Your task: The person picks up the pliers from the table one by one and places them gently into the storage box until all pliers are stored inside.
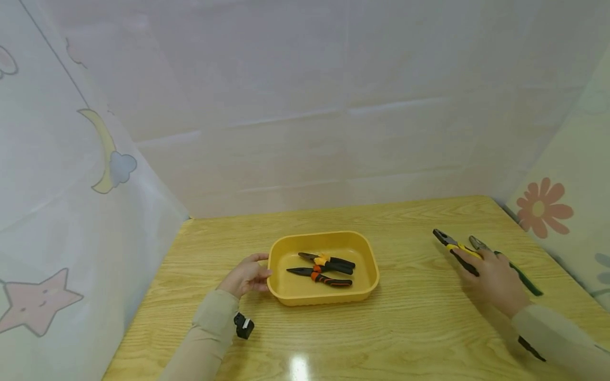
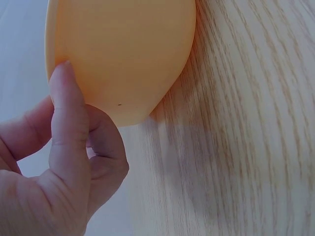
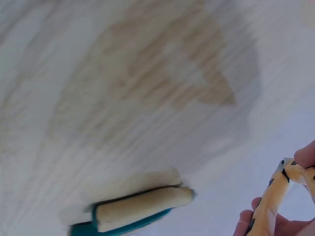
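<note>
My left hand (image 1: 248, 276) grips the left rim of a yellow plastic tray (image 1: 324, 299); in the left wrist view the thumb presses its wall (image 2: 128, 54), with the other fingers bent beside it. Inside the tray lie needle-nose pliers with orange-and-black handles (image 1: 335, 263) and another pair with red-and-black handles (image 1: 329, 279). At the right, my right hand (image 1: 498, 278) holds combination pliers with yellow-and-black handles (image 1: 452, 244), jaws towards the far left. Their yellow handles (image 3: 273, 201) show in the right wrist view. Green-handled pliers (image 1: 521, 275) lie on the table beside that hand, partly hidden by it.
The wooden table (image 1: 410, 328) lies between the tray and the right hand. A pale hanging sheet (image 1: 305, 132) stands behind it, with printed sheets at both sides. A small black device (image 1: 244, 325) is by the left wrist.
</note>
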{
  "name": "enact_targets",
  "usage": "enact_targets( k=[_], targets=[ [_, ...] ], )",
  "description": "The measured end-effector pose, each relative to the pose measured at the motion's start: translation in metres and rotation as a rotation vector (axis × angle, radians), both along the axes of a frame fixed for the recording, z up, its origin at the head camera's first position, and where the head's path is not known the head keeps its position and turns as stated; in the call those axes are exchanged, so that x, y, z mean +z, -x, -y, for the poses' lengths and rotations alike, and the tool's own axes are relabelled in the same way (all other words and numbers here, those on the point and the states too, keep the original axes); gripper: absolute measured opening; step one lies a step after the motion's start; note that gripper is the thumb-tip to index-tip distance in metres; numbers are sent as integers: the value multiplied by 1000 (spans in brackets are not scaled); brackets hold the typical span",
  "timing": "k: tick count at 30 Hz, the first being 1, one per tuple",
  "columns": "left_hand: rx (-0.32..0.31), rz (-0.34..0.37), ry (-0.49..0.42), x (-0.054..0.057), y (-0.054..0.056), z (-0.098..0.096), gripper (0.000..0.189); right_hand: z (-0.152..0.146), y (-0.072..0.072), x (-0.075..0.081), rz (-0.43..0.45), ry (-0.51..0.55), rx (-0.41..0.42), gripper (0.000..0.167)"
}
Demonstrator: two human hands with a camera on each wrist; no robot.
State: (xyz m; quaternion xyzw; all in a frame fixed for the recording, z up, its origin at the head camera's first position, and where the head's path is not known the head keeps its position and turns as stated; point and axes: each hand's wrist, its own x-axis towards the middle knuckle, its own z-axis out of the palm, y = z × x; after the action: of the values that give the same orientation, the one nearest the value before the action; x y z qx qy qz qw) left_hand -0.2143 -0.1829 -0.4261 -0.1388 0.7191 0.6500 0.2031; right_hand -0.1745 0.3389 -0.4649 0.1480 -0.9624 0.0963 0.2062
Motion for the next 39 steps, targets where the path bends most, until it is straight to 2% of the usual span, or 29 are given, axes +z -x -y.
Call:
enact_targets(
  k=[8, 15, 20, 24, 31, 33, 36, 37, 39],
  targets=[
    [10, 18, 5, 1, 1, -1, 51, 8, 0, 10, -83, -27, 56, 72],
    [10, 17, 2, 1, 1, -1, 50, 15, -1, 18, -55, -25, 50, 74],
    [7, 12, 5, 1, 0, 0, 51, 19, -3, 22, -76, -14, 80, 56],
    [3, 5, 3, 1, 0, -1, 51, 24, -4, 25, -102, 0, 97, 78],
    [8, 4, 3, 2, 0, -1, 50, 33, -7, 29, -137, -3, 91, 93],
    [10, 7, 6, 2, -1, -1, 50, 35, -8, 30, -142, -12, 87, 91],
    [13, 13, 7, 2, -1, -1, 50, 38, -10, 33, -134, -15, 89, 55],
    [14, 14, 6, 3, -1, -2, 50, 39, -10, 34, -130, -16, 89, 48],
    [17, 19, 4, 3, -1, -2, 50, 41, -10, 35, -124, -19, 86, 55]
  ],
)
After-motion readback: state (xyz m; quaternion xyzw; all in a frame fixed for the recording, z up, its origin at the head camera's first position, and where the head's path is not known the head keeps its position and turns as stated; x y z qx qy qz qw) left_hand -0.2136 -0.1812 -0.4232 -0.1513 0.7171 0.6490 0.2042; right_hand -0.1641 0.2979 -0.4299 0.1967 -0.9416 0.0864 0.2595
